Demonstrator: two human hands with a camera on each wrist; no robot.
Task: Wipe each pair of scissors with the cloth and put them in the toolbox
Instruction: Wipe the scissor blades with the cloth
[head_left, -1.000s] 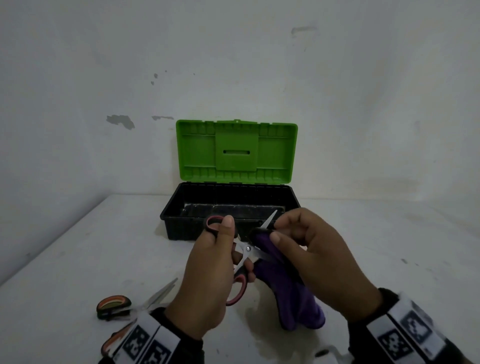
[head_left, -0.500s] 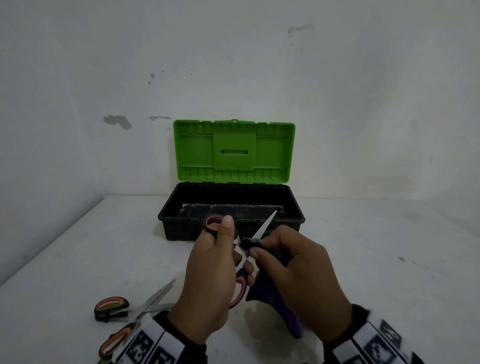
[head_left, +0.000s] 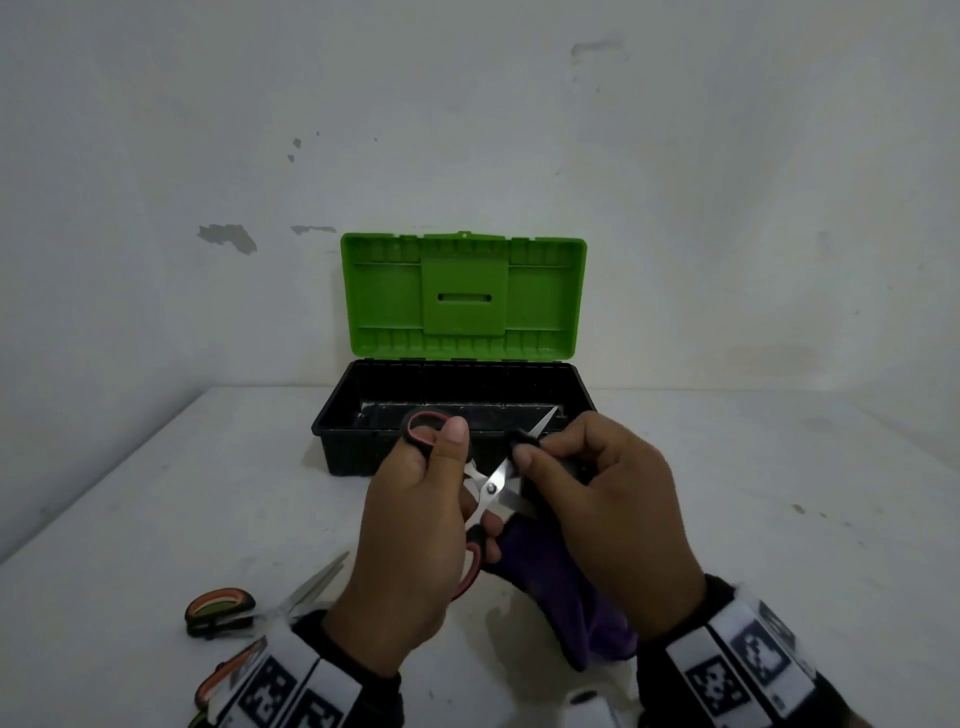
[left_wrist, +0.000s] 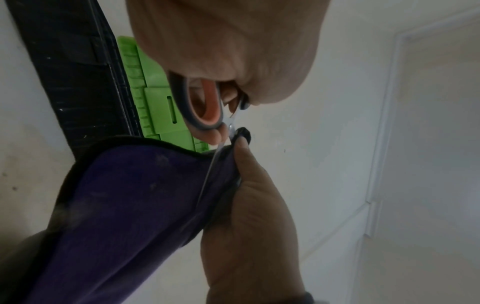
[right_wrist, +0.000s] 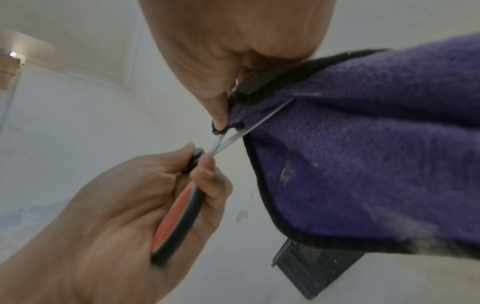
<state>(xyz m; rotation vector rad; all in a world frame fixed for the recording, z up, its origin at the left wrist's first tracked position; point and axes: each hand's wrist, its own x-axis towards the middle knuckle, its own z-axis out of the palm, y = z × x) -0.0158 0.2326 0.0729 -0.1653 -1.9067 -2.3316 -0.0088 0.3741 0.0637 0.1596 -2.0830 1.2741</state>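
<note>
1. Now the left hand holds the red and black scissors by the handles, blades apart, above the table
2. Its grip is closed on them; the right hand pinches the purple cloth around one blade
3. Behind sits the toolbox, lid up; other scissors lie at the left

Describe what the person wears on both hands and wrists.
Both hands are bare, without gloves: left hand, right hand. Each wrist carries a white band printed with black square pixel-pattern markers, left band and right band, worn over dark sleeves. No rings or cables show.
</note>
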